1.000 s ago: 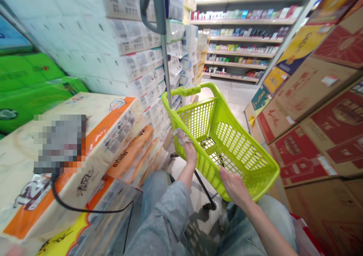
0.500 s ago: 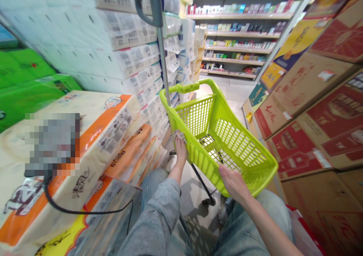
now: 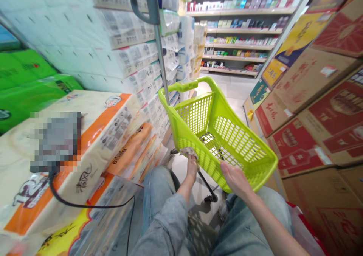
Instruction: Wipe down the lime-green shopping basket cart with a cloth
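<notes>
A lime-green shopping basket [image 3: 241,135] with lattice walls and a tall grey pull handle [image 3: 151,4] stands tilted before my knees. My left hand [image 3: 193,167] presses a crumpled, greyish cloth [image 3: 189,152] against the outside of the basket's near wall. The fingers are closed on the cloth and partly hidden by it. My right hand [image 3: 235,176] grips the basket's near rim toward the right, thumb on top, other fingers out of sight. Wheels on a dark leg [image 3: 210,198] show beneath the basket, whose inside holds nothing visible.
Tissue packs [image 3: 133,59] are stacked high on the left. On a nearer tissue pack [image 3: 93,138] lies a pixelated device [image 3: 58,140] with a black cable [image 3: 93,206] hanging down. Cartons [image 3: 312,123] line the right side. Shelves [image 3: 235,31] of small boxes stand behind.
My left hand has slid the cloth down and to the right along the basket's outer wall. My right hand stays on the rim. The view has shifted slightly.
</notes>
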{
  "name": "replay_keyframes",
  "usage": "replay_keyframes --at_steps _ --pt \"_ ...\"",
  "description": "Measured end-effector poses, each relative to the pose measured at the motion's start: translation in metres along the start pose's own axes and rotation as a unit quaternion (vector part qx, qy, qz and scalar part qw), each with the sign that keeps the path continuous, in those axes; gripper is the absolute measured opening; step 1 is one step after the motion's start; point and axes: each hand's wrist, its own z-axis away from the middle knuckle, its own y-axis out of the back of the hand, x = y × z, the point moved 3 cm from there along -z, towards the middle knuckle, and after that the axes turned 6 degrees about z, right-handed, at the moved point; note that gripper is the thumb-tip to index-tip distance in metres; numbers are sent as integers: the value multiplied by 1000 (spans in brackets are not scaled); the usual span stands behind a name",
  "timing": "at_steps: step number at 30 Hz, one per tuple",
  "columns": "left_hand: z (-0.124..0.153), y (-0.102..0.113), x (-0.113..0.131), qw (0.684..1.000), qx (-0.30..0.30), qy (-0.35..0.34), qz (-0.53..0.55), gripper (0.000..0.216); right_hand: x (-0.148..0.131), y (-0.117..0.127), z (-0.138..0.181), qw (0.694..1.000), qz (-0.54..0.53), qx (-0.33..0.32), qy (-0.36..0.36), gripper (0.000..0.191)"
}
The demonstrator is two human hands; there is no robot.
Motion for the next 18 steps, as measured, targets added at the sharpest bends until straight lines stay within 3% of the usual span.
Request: replay_keyframes --at_steps 3,6,12,18 --pt "13 -3 -6 998 -16 52 26 26 0 1 1 1000 -2 2 1 58" --pt "8 -4 0 993 3 105 59 20 -1 1 1 1000 3 -2 -5 61" --pt "-5 -6 20 992 43 109 54 15 -2 -2 -4 1000 27 -3 -11 63" --pt "13 -3 29 992 48 97 66 13 6 -7 -7 999 31 7 6 63"
